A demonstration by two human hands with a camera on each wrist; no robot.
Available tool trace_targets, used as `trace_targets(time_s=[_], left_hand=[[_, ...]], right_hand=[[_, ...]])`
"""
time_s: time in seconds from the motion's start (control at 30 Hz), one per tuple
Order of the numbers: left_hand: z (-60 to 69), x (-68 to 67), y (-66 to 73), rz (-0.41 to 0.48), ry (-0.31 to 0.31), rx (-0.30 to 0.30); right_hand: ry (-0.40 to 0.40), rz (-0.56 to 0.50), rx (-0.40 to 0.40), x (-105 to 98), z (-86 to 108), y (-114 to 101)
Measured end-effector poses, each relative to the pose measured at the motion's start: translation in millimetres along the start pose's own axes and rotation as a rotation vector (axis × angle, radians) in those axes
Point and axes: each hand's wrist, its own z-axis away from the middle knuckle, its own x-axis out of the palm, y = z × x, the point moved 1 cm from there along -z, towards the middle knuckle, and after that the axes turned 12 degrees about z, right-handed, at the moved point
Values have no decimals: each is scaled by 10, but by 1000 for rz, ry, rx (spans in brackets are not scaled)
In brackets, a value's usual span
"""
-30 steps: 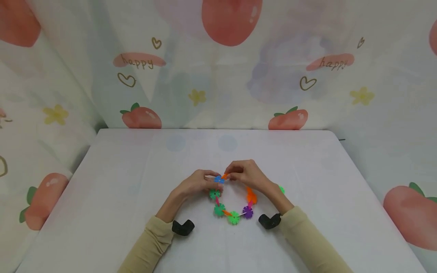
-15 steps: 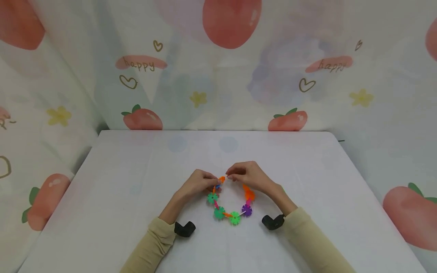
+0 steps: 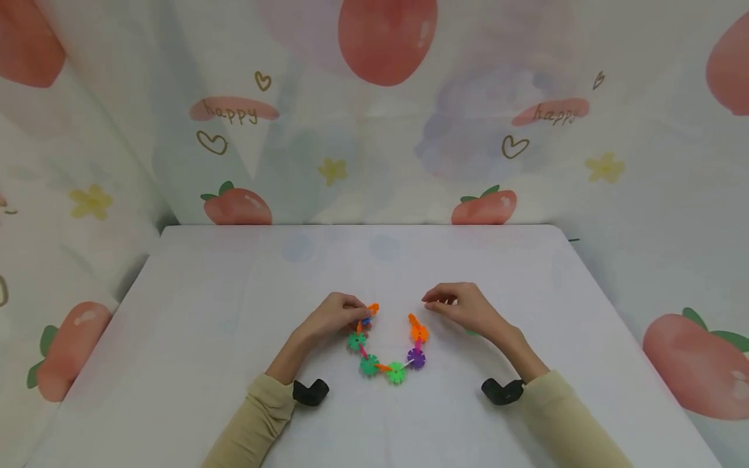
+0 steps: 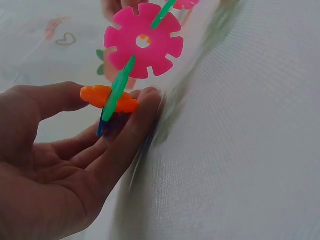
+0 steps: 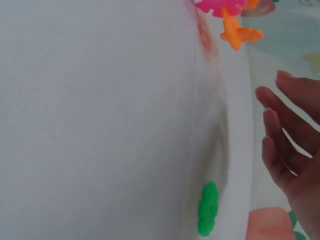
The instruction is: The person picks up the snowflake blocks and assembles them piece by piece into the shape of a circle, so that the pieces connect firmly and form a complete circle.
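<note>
A curved chain of interlocking notched plastic discs lies on the table, open at the far side. It includes a purple disc [image 3: 416, 358], a light green disc [image 3: 396, 372] and an orange disc [image 3: 419, 333]. At the chain's left end my left hand [image 3: 333, 315] pinches a blue disc [image 3: 367, 321], partly hidden by the fingers, with an orange disc [image 3: 374, 307] joined to it. My right hand [image 3: 465, 307] hovers right of the gap, fingers loosely bent, holding nothing. Below it lies a loose green disc [image 5: 208, 209], mostly covered by the hand in the head view.
The white table [image 3: 263, 266] meets a printed cloth backdrop [image 3: 374, 130] at its far edge. A black wrist device [image 3: 311, 392] sits by the left cuff, and another black device [image 3: 502, 392] by the right cuff.
My right hand has left the orange disc and moved right, away from the chain. My left hand keeps its pinch, and the chain's left end has turned, with the orange disc now exposed.
</note>
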Motion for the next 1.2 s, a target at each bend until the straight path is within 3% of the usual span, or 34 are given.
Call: trace_targets(time_s=[0.73, 1.2], left_hand=[[-23, -25, -32, 20, -36, 0], [-21, -28, -27, 17, -43, 6]], right_hand=[[-70, 69, 142, -223, 500, 462], [-96, 73, 129, -207, 567, 497]])
